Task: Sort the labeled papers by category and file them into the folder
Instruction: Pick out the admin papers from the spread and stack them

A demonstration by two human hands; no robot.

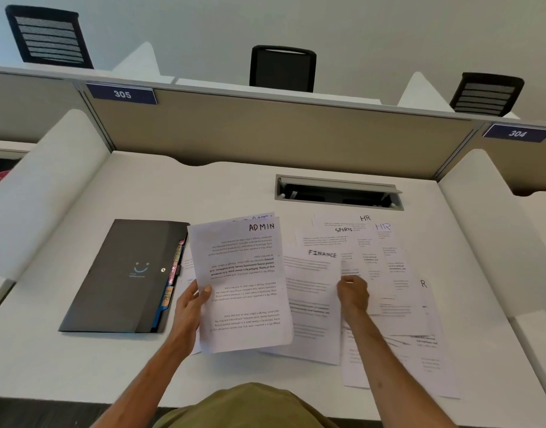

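My left hand (193, 299) grips a small stack of sheets headed ADMIN (244, 282), lifted above the desk at centre. My right hand (352, 293) pinches the right edge of a sheet headed FINANCE (315, 298) lying just to the right. Behind and to the right of it spread overlapping sheets headed SPORTS (327, 234) and HR (364, 223), with more papers (398, 319) fanned toward the near right. A dark grey folder (123, 279) with coloured index tabs along its right edge lies closed on the desk to the left.
The white desk (80, 359) has side dividers at left and right and a beige partition (265, 131) at the back. A recessed cable box (339, 193) sits behind the papers. Black chairs stand beyond the partition.
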